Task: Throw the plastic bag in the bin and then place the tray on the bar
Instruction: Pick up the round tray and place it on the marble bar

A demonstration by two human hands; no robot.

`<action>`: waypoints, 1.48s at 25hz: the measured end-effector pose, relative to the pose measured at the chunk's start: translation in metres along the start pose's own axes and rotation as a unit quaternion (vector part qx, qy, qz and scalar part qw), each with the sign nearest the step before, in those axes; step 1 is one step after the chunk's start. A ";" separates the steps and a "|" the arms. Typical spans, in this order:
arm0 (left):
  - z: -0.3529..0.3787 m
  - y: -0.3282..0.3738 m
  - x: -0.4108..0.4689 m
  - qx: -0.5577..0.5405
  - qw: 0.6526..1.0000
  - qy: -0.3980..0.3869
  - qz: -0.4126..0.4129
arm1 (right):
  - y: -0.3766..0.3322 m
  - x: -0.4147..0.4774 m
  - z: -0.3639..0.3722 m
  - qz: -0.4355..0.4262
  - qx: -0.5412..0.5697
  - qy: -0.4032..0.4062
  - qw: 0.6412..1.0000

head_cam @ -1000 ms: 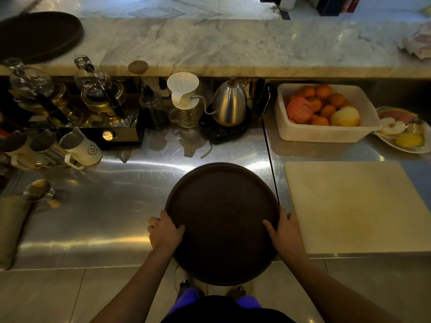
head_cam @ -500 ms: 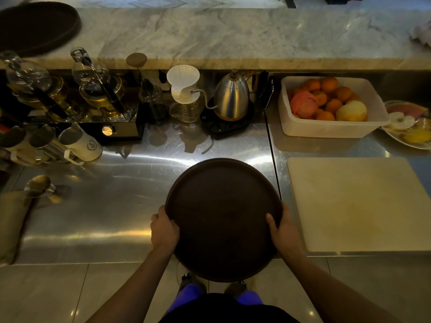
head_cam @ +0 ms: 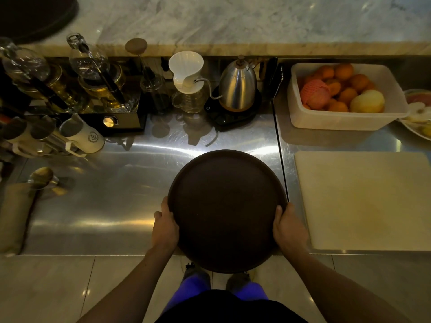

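Observation:
A round dark brown tray is held over the front edge of the steel counter, its near part jutting past the edge above my feet. My left hand grips its left rim and my right hand grips its right rim, thumbs on top. The tray carries nothing. The marble bar runs across the back, higher than the counter. No plastic bag or bin is in view.
A second dark tray lies on the bar's far left. Between tray and bar stand a steel kettle, a white dripper, glass siphons and pitchers. To the right sit a cutting board and a fruit tub.
Both hands have kept hold of the tray and brought it slightly forward and up; the view has shifted closer to the counter, with less of the bar showing.

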State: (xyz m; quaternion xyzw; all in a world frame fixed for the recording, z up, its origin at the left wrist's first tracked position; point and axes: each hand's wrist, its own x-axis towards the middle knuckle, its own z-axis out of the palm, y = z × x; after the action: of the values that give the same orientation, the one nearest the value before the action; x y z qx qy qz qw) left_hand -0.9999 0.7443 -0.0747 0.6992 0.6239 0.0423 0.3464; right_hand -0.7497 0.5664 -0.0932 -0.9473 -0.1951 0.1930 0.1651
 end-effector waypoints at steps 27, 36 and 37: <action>-0.016 0.003 -0.018 -0.075 0.993 0.074 -0.055 | 0.004 -0.003 -0.037 0.002 0.254 -0.030 0.967; -0.066 0.001 -0.058 -0.199 0.970 0.133 -0.038 | -0.028 -0.023 -0.069 -0.058 0.289 0.002 0.956; -0.079 0.001 -0.062 -0.212 0.968 0.134 -0.032 | -0.036 -0.030 -0.073 -0.062 0.290 0.003 0.955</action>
State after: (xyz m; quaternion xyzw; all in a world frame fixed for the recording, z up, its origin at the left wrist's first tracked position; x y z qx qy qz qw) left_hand -1.0510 0.7228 0.0086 0.5774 0.6635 0.2557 0.4014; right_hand -0.7545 0.5675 -0.0066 -0.8454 -0.1887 0.2279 0.4448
